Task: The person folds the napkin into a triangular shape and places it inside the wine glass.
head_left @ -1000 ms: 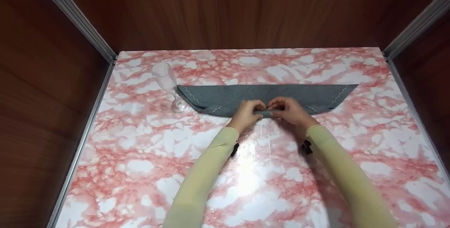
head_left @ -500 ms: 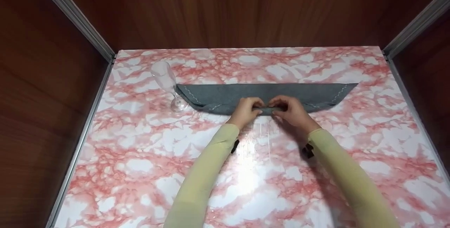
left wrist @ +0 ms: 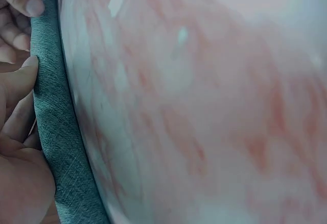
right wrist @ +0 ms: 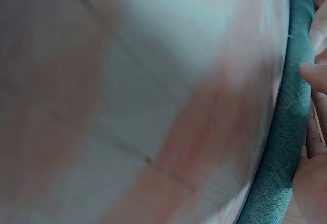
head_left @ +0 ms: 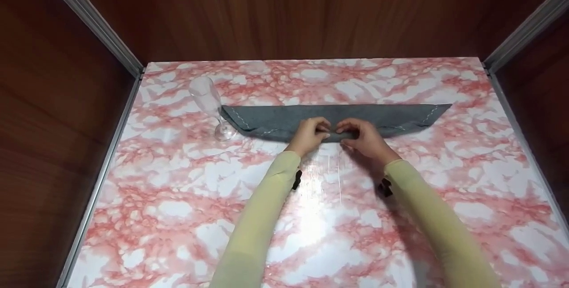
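On the table (head_left: 178, 199): glossy top in pink-and-white marble pattern, walled on three sides by dark wood-grain panels (head_left: 289, 12) with pale metal corner strips (head_left: 89, 17).

Glass (head_left: 209, 103): clear flute, empty, upright at the far left, its foot touching the left tip of the cloth.

Cloth (head_left: 275, 119): grey woven fabric, matte, folded into a long narrow band lying across the far half of the table; slanted ends with pale stitching; near edge rolled into a soft rounded ridge.

Left hand (head_left: 309, 134): fingers curled over the roll at mid-length, pinching it.

Right hand (head_left: 362, 139): just beside the left, fingers likewise curled on the roll, gripping it.

Sleeves (head_left: 262, 217): pale yellow, close-fitting, reaching to both wrists.
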